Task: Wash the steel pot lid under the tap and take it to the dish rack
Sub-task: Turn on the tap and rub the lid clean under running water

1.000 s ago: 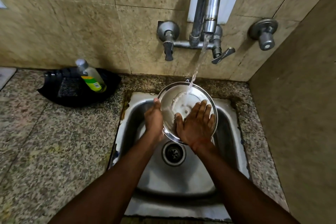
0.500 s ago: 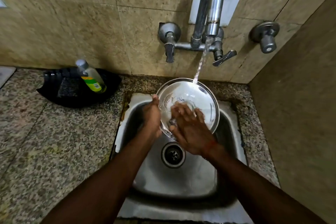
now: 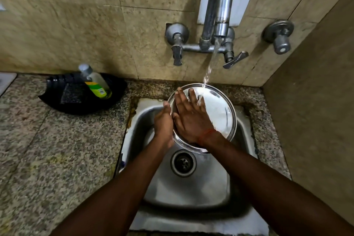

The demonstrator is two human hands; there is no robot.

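Observation:
The round steel pot lid (image 3: 220, 115) is tilted over the back of the sink, facing me, with water from the tap (image 3: 220, 5) falling on its upper edge. My left hand (image 3: 163, 122) grips the lid's left rim, thumb on the front. My right hand (image 3: 191, 115) lies flat on the lid's left half, fingers spread and pointing up, under the water stream. A red thread circles my right wrist. The lid's lower edge is hidden behind my right wrist.
The steel sink (image 3: 191, 193) with its drain (image 3: 183, 162) sits below the lid. A black tray (image 3: 80, 99) with a dish-soap bottle (image 3: 95, 82) rests on the granite counter at the left. Tap handles (image 3: 177, 44) and a wall valve (image 3: 278, 36) stick out. A wall stands close on the right.
My right hand has slid from the lid's lower right across to its upper left, fingers now reaching the top rim. The lid has risen slightly toward the stream. My left hand's grip is unchanged.

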